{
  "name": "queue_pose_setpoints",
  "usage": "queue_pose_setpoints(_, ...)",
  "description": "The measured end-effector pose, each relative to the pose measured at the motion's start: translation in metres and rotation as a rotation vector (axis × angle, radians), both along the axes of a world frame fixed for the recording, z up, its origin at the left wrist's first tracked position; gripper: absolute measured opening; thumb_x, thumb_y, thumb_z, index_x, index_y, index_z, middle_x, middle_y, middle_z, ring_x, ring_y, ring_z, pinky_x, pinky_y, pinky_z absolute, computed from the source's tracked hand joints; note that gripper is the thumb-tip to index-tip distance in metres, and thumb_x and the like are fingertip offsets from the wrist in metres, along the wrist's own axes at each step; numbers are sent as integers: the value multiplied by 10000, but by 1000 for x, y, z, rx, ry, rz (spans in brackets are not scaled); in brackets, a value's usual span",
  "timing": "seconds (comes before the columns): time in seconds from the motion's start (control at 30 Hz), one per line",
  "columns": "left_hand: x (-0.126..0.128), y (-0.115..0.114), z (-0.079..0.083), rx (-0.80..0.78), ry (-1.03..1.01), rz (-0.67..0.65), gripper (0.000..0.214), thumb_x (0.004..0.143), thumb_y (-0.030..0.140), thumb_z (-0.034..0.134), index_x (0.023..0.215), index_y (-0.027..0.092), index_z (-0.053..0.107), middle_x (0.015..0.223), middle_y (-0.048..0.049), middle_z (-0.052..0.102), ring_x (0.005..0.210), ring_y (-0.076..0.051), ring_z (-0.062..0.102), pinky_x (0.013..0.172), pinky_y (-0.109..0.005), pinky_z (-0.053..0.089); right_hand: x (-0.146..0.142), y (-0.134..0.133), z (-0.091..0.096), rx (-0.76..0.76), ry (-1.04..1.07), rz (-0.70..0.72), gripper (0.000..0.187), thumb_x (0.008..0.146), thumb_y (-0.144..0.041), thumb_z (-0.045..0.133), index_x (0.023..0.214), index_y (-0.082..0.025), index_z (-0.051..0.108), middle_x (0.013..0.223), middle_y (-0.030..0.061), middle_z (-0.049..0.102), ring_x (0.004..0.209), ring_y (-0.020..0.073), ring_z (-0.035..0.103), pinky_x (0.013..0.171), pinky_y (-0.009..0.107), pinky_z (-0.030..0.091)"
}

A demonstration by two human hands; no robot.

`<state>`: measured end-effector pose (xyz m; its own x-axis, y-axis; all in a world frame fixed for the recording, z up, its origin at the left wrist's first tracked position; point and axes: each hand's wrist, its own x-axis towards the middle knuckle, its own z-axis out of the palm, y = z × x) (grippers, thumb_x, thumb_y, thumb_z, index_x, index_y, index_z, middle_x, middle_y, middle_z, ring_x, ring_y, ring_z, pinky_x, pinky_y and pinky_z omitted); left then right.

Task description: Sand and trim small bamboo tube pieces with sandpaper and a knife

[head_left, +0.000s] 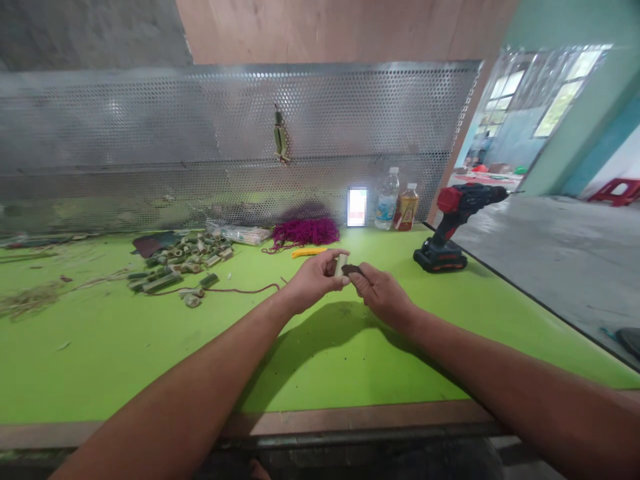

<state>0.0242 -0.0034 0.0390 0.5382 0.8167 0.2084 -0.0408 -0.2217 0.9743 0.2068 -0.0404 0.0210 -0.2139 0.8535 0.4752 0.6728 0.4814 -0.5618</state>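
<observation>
Okay, one perforated metal panel [165, 127] runs behind one green table [125, 347]. Two forearms come in from the lower corners and converge over the table, hands nearly meeting, shadow below. One pile of cut bamboo pieces [193, 253] sits left, too jumbled to count. One drill [453, 220] stands right on its battery base, bit pointing right. Left hand [317, 277] pinches one pale bamboo piece, fingers at the top end, thumb low. Right hand [383, 290] is closed around one dark tool. One heap of purple yarn [310, 231] and two bottles [398, 207] stand beyond. Pale bamboo piece [341, 265]: between the hands, long axis near upright, top leaning slightly right. Dark tool [353, 269] points left at it; contact unclear.
</observation>
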Motion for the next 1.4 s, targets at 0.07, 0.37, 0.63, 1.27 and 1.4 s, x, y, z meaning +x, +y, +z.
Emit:
queue_pose_setpoints(0.07, -1, 0, 1, 13, 26, 14, 632, 700, 264, 789, 1275, 161, 548, 806, 12, 582, 720, -98, 531, 671, -259, 451, -1, 0, 1, 6, 4, -4, 351, 988, -474, 381, 783, -210, 489, 612, -11, 532, 537, 128, 458, 519, 251, 261)
queue_pose_setpoints(0.37, 1, 3, -8, 48, 55, -22, 548, 697, 266, 786, 1194, 155, 584, 778, 22, 560, 691, -94, 516, 643, -244, 430, 2, 1, 1, -22, 3, 9, 373, 984, -492, 382, 756, -213, 478, 589, -15, 520, 527, 130, 463, 515, 252, 278)
queue_pose_setpoints(0.63, 1, 2, -5, 44, 73, -52, 484, 662, 217, 798, 1107, 139, 626, 749, 29, 558, 680, -87, 524, 635, -236, 432, -1, -1, 1, -34, 68, 25, 362, 990, -468, 378, 772, -209, 504, 581, -17, 516, 540, 129, 465, 512, 253, 287)
queue_pose_setpoints(1.27, -8, 6, -1, -75, -81, -99, 640, 621, 171, 840, 1202, 161, 571, 793, 4, 623, 703, -96, 594, 688, -266, 494, -1, -8, -1, -31, 226, 99, 382, 971, -484, 408, 711, -209, 454, 547, -39, 489, 489, 105, 456, 497, 246, 335)
queue_pose_setpoints(1.4, -9, 5, 1, -53, -133, -86, 627, 631, 146, 837, 1197, 160, 568, 810, -12, 645, 729, -107, 617, 696, -265, 496, 0, -7, -1, -13, 348, 83, 381, 979, -499, 401, 741, -208, 460, 569, -38, 513, 450, 91, 452, 461, 236, 350)
